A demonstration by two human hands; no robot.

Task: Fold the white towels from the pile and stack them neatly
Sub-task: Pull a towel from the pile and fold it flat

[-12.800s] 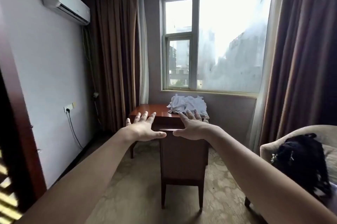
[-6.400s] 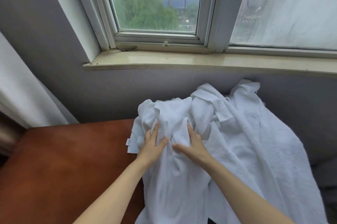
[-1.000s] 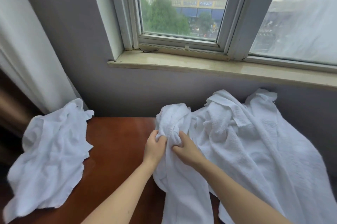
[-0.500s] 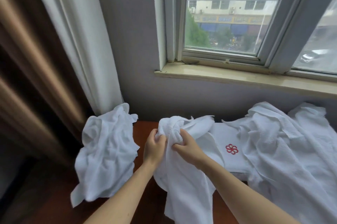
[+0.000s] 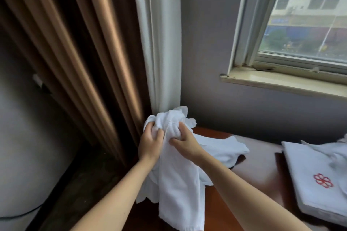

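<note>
Both hands met a little below the middle of the frame, each closed around the same bunched white towel (image 5: 180,183). The left hand (image 5: 151,141) had its fingers curled into the cloth on the left side of the bunch, and the right hand (image 5: 185,142) gripped it from the right, thumb pointing toward the left hand, fingers wrapped over a thick fold. The two hands were nearly touching. Above them the towel puffed up in a crumpled knot in front of the white curtain (image 5: 159,42). Below them it hung in a long loose strip reaching the bottom edge of the frame, over the near left corner of the reddish-brown wooden surface (image 5: 253,165).

More white cloth (image 5: 221,149) lay spread on the surface just right of the hands; whether it was part of the held towel or a separate one could not be told.

At the lower right a flat folded white piece with a red flower emblem (image 5: 315,174) lay on the surface, with the rumpled edge of the towel pile (image 5: 336,151) on top of its far end at the right border.

Brown curtains (image 5: 75,61) filled the upper left, and a window (image 5: 300,14) with a pale sill (image 5: 281,82) took the upper right.
</note>
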